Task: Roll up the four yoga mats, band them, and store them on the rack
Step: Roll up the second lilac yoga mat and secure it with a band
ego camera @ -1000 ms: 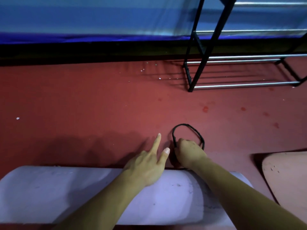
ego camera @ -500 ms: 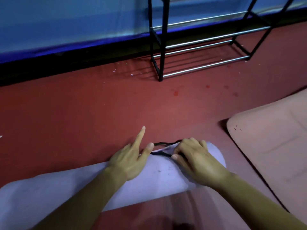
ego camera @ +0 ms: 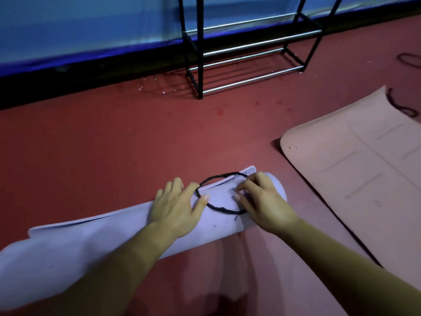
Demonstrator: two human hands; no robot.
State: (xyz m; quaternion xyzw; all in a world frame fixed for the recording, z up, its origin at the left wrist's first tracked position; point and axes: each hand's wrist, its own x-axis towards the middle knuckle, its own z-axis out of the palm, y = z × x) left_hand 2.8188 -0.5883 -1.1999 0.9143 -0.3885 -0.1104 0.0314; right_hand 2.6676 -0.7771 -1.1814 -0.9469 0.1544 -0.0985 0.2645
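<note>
A rolled lavender yoga mat (ego camera: 95,242) lies across the red floor in front of me. A black band (ego camera: 218,209) forms an open loop on top of the roll near its right end. My left hand (ego camera: 175,207) lies flat on the roll, its thumb inside the loop against the band. My right hand (ego camera: 262,199) sits at the roll's right end with fingers curled, pinching the band's right side. A pink mat (ego camera: 355,169) lies unrolled to the right. The black metal rack (ego camera: 248,49) stands beyond, by the wall.
Two more black bands lie on the floor at far right, one (ego camera: 407,60) near the rack, one (ego camera: 401,106) at the pink mat's far corner. A blue wall pad (ego camera: 91,30) runs along the back. Red floor (ego camera: 114,144) stretches between me and the rack.
My right hand lifted the band off the floor onto the roll's right end and spread it into a loop. My left hand went from pointing to lying flat. The view swung right.
</note>
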